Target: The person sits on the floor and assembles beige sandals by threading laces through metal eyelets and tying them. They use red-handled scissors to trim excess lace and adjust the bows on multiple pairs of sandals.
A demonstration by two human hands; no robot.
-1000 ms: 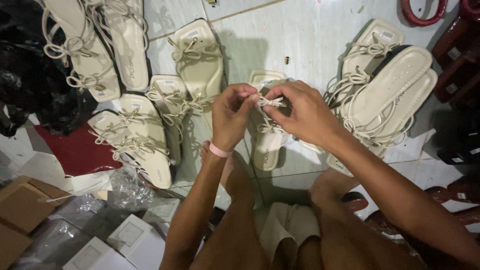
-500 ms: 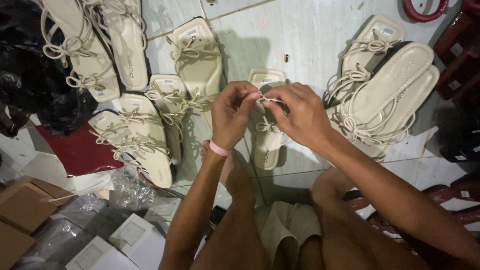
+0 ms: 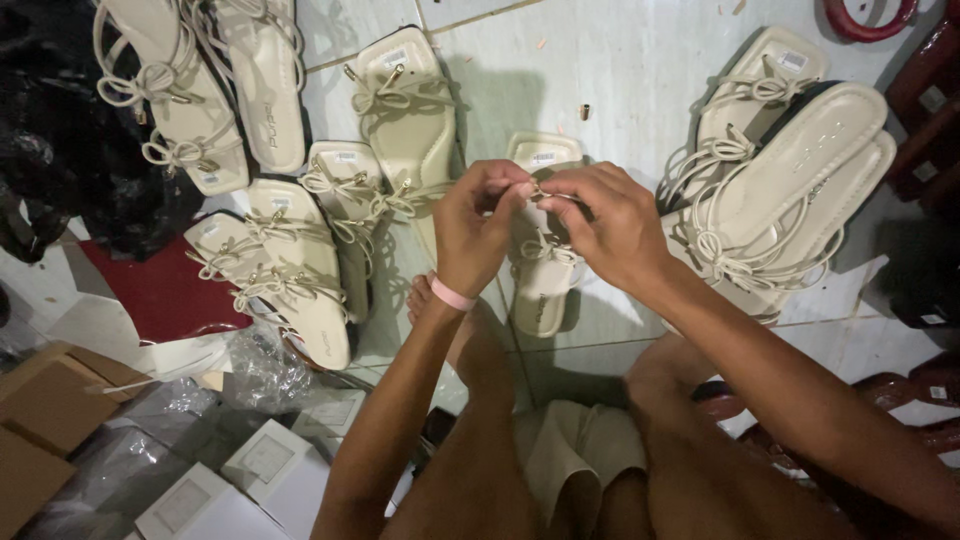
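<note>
Both hands pinch strap (image 3: pixel 545 192) above cream sandal (image 3: pixel 540 270); tiles crowded.

cream sandals (image 3: pixel 545 260), pink wristband (image 3: pixel 451 295), red mat (image 3: pixel 160 290), pale floor tiles (image 3: pixel 620 70)

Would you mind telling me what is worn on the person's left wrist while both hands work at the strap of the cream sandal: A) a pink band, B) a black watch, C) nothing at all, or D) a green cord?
A: a pink band circles the wrist just below the left hand, which meets the right hand over the cream sandal on the tiled floor.
</note>
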